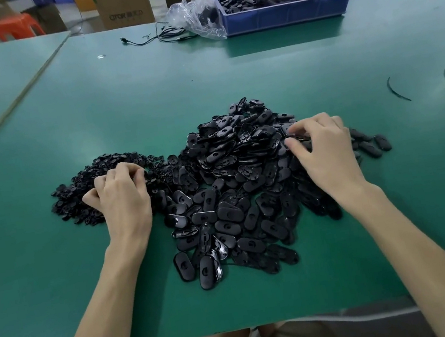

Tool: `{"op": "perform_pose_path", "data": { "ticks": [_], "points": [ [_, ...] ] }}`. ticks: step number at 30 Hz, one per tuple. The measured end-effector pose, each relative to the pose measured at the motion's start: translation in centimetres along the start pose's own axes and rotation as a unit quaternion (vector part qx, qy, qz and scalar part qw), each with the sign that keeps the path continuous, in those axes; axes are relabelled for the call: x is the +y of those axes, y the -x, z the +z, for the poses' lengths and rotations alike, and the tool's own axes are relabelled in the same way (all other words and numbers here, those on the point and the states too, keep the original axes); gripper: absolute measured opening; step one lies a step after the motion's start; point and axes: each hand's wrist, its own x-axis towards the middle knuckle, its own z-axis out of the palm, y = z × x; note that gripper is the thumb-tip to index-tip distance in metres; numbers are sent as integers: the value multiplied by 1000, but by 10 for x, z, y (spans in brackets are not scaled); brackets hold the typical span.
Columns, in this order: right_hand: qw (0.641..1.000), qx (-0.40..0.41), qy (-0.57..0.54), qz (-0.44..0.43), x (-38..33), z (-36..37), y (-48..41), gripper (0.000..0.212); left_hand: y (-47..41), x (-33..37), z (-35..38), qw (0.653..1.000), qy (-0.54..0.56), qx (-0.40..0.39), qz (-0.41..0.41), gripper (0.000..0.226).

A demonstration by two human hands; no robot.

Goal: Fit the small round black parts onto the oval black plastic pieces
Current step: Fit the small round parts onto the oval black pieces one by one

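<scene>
A heap of oval black pieces (232, 184) lies mid-table (259, 75), and a lower heap of small round black parts (73, 192) touches its left side. The left hand (120, 196) rests on the round parts with its fingers curled down. The right hand (322, 146) curls over the right side of the oval heap. I cannot tell whether either hand grips anything. A blue crate (284, 14) sits far right.

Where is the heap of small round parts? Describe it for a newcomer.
On the green table, two black heaps lie side by side. The small round parts form the flatter heap under the left hand. Unlike the oval pieces beside it, its bits are tiny, button-like.
</scene>
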Motion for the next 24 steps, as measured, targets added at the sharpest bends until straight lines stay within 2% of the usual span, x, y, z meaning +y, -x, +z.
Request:
{"op": "perform_pose_path", "data": {
  "ticks": [5, 9, 16, 20, 24],
  "points": [
    [994, -101, -21, -34, -26, 9, -5, 49, 0, 3, -2, 999, 42, 18, 3, 18],
    [992, -115, 4, -52, -45, 25, -2, 64, 0, 2, 1, 998, 55, 5, 6, 15],
    [990, -60, 63, -110, -74, 48, -1, 44, 2, 4, 1, 998, 45, -9, 32, 8],
    [985, -112, 48, -119, -85, 62, -6, 30, 3, 5, 0, 998, 51, -23, 38, 6],
    [984, -135, 49, -103, -91, 75, -12, 32, 4, 7, -1, 996, 69, -34, 43, 10]
  ]
}}
